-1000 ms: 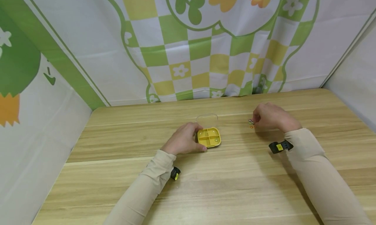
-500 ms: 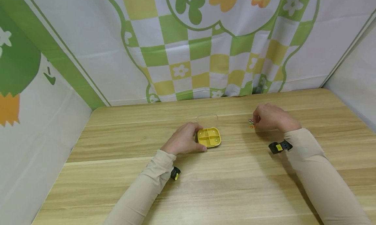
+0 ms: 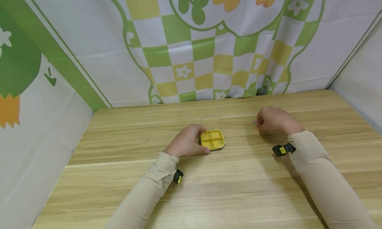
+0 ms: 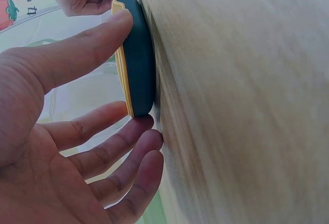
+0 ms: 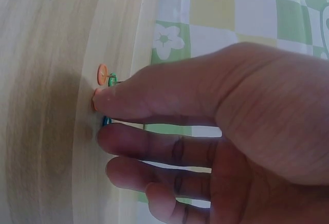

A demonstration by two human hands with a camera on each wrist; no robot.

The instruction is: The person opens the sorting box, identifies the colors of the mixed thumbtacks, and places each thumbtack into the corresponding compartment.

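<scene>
My left hand (image 3: pixel 188 141) grips a small yellow box (image 3: pixel 212 143) with a dark teal base (image 4: pixel 140 59), its thumb on the near side and fingers at the far side. The box has several compartments, and one small green piece (image 3: pixel 220 142) lies in the near right one. Its clear lid (image 3: pixel 210 122) stands open behind. My right hand (image 3: pixel 276 118) is down at a little cluster of thumbtacks on the table. An orange thumbtack (image 5: pixel 103 74) and a green one (image 5: pixel 112 80) show above the thumb; a blue one (image 5: pixel 106 120) shows between thumb and forefinger. I cannot tell whether they pinch one.
The wooden table (image 3: pixel 191 195) runs back to a green, yellow and white checked cloth (image 3: pixel 203 56). White sheets hang at the left and right sides. A black strap with a yellow patch (image 3: pixel 283 150) sits at the right wrist, and a similar one (image 3: pixel 178 176) at the left.
My right hand has shifted very slightly left and down over the thumbtacks. The left hand and the box keep their place.
</scene>
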